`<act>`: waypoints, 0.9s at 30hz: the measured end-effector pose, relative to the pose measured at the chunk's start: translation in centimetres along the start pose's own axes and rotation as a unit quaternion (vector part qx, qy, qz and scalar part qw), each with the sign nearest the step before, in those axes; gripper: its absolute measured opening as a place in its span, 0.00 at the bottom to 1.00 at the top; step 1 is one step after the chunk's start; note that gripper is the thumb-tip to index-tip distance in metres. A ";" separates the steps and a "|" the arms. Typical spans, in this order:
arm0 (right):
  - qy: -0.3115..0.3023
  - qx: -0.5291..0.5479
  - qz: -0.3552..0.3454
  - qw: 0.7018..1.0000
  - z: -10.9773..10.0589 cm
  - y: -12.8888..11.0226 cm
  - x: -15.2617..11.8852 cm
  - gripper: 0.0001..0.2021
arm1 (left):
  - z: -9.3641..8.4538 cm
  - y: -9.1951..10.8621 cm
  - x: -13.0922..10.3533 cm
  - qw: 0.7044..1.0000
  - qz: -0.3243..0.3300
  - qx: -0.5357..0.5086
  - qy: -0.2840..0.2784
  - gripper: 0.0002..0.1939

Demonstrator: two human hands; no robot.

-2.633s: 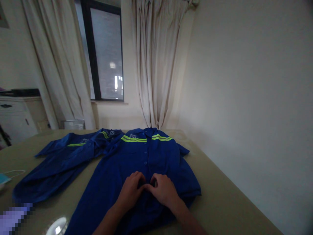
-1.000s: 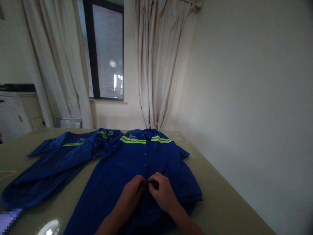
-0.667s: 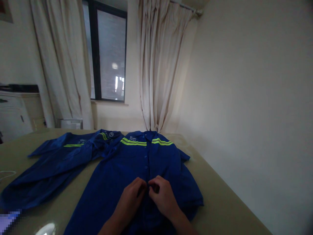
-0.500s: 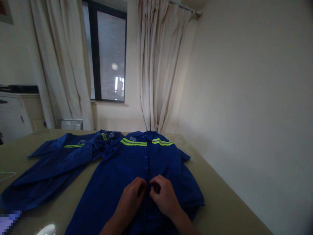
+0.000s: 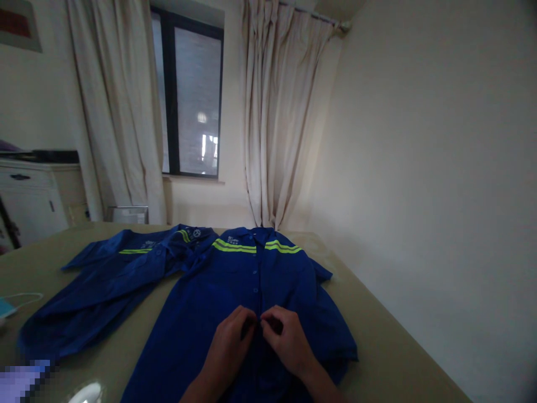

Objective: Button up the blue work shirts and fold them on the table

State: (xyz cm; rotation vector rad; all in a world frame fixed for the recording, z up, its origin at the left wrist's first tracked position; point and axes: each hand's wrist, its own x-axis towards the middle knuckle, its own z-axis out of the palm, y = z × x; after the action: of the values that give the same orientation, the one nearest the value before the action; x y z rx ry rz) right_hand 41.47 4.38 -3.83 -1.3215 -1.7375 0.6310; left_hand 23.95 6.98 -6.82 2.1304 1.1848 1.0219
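Both hands pinched on shirt placket: left hand (image 5: 230, 344) and right hand (image 5: 286, 341) grip blue shirt (image 5: 235, 291) mid-table (image 5: 377, 336); pinch has crept slightly lower than before.

Cream walls (image 5: 419, 168), pale curtains (image 5: 277, 123) beside a dark-framed window (image 5: 191, 101), a white cabinet (image 5: 29, 196) at left.

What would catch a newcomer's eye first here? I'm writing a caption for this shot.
Most striking is the blue work shirt with yellow-green stripes, spread flat on the table. The left hand and right hand pinch its button placket at mid-front. A second blue shirt lies beside it, left.
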 end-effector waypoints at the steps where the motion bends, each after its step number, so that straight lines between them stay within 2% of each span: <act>1: -0.005 0.015 0.008 1.000 0.0 0.1 0.1 0.08 | 0.0 0.0 0.0 1.000 0.002 -0.002 -0.002 0.09; 4: -0.027 0.043 0.027 0.998 0.0 0.9 0.3 0.10 | 0.0 0.0 -0.1 1.000 0.000 -0.001 -0.008 0.09; 9: -0.038 0.076 0.052 0.995 0.6 2.0 0.4 0.06 | 0.2 -0.1 0.0 0.999 -0.011 -0.029 -0.020 0.10; 15: -0.021 0.033 0.066 0.997 0.8 2.1 0.4 0.04 | 0.3 -0.5 0.1 0.999 -0.010 -0.034 -0.035 0.11; 20: -0.032 0.031 0.066 0.997 0.9 2.2 0.4 0.05 | 0.4 -0.7 0.0 0.999 0.001 -0.019 -0.036 0.10; 23: -0.044 0.031 0.062 0.997 1.0 2.0 0.3 0.06 | 0.4 -0.3 -0.2 0.999 -0.005 -0.012 -0.035 0.09; 27: -0.049 0.005 0.060 0.997 1.1 1.7 0.2 0.06 | 0.3 0.9 -0.4 0.998 -0.050 -0.021 -0.021 0.08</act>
State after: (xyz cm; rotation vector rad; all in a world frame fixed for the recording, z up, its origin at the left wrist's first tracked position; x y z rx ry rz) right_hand 41.41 5.24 -5.63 -1.4171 -1.7387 0.7833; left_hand 24.53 6.21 -6.52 2.0292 1.2269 0.9455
